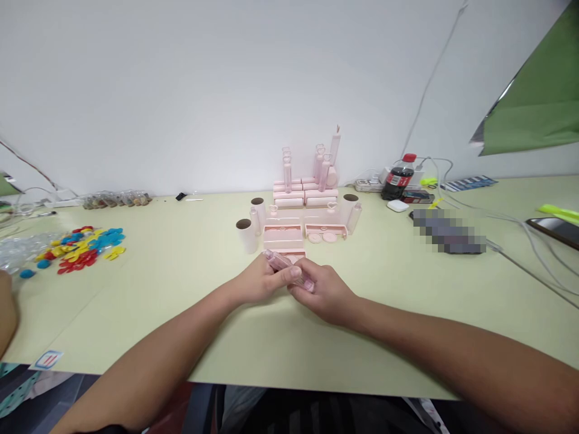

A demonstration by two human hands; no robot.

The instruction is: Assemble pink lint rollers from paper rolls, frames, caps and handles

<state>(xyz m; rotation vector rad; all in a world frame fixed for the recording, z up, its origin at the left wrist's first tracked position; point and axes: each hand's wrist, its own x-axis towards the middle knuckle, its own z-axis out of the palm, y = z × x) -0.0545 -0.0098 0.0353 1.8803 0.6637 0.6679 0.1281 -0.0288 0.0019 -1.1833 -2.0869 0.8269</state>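
Forearms [176, 349] nearest, reaching in over the pale green table [335, 371]. Left to right: left hand [259, 282] partly closed, thumb pressed on a clear pink tube [280, 260]; tube slanted between both hands, just in front of an open pink case [283, 240]; right hand [329, 294] curled round its nearer end. Step in hand, judged: two-handed work on the tube. Next move likely calls for one firm hold while the other hand adjusts.

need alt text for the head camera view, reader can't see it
A person's left hand and right hand hold a slim pink tube over a pale green table. Beyond them are pink cases and white hollow cylinders. A red-capped bottle stands to the right, and colourful pieces lie to the left.
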